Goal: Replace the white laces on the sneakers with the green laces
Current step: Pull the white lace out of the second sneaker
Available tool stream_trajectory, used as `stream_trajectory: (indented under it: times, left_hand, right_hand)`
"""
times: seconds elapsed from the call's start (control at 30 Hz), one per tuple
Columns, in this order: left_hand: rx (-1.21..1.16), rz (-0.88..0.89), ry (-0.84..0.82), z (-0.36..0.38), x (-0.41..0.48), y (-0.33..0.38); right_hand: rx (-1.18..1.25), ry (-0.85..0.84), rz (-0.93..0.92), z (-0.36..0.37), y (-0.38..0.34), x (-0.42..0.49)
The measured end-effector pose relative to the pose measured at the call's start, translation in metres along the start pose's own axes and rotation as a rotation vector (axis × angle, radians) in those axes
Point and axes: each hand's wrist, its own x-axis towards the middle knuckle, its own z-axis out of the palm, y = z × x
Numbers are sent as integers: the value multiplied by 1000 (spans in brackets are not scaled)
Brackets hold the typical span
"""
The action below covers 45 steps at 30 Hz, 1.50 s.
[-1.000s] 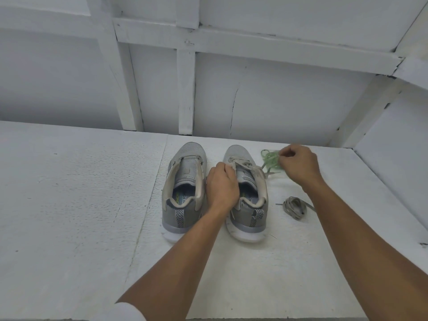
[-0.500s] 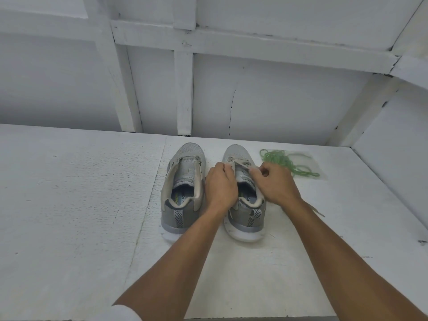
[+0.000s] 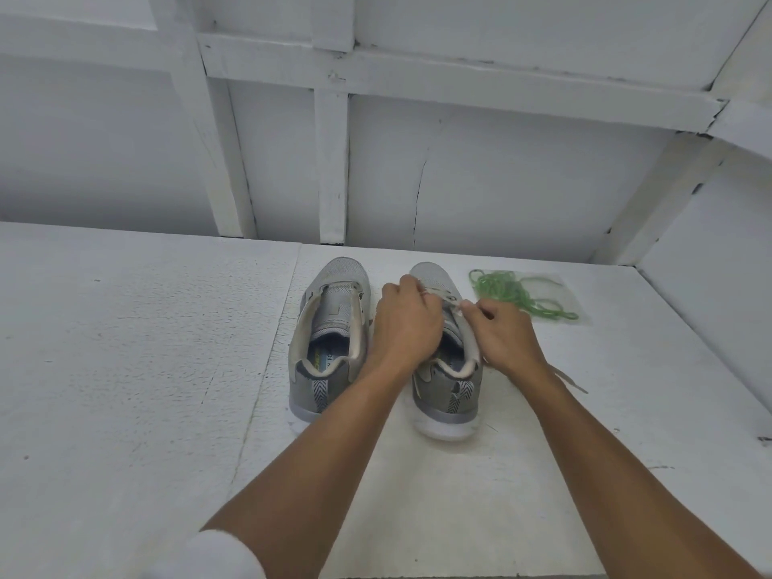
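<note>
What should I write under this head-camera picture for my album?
Left hand and right hand grip the right sneaker at its lacing; green laces lie beside it.

A: Where can we pass a hand?
B: On the left. The table [image 3: 125,369] beside the left sneaker [image 3: 330,336] gives us wide room.
A: And on the right?
B: Less. Our left hand [image 3: 407,323] and right hand [image 3: 505,336] grip the right sneaker [image 3: 449,394], the green laces [image 3: 514,292] lie just beyond, and the wall [image 3: 501,181] closes the back. Our left arm [image 3: 334,453] covers the gap between the sneakers.
</note>
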Motion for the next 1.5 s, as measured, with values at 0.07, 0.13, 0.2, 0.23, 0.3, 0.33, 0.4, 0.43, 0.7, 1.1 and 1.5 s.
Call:
stream_trajectory:
  times: [0.07,0.13,0.2,0.23,0.3,0.33,0.4,0.43,0.7,1.1,1.5]
  left_hand:
    - [95,59,-92,0,6,10]
    - [221,113,-168,2,14,16]
    - [332,151,-222,5,21,19]
    - [373,167,-239,7,24,20]
    - [412,205,-235,8,27,21]
    - [415,223,-225,8,28,22]
    - [405,237,-206,6,31,22]
    - [398,230,-196,3,34,23]
    - [519,34,-16,-32,57,21]
    - [584,424,-236,-5,46,25]
    - [531,417,-151,-35,61,28]
  right_hand:
    - [24,12,14,1,2,-3]
    - [54,39,26,4,2,-6]
    - [102,85,70,9,2,-9]
    - [141,110,102,12,3,-10]
    - [204,149,151,17,4,-11]
    - [218,161,159,19,4,-11]
    - [230,172,156,20,5,-11]
    - [234,176,151,19,5,-11]
    - [265,201,164,23,6,-13]
    - [258,206,166,24,7,-13]
    - [258,208,164,25,7,-13]
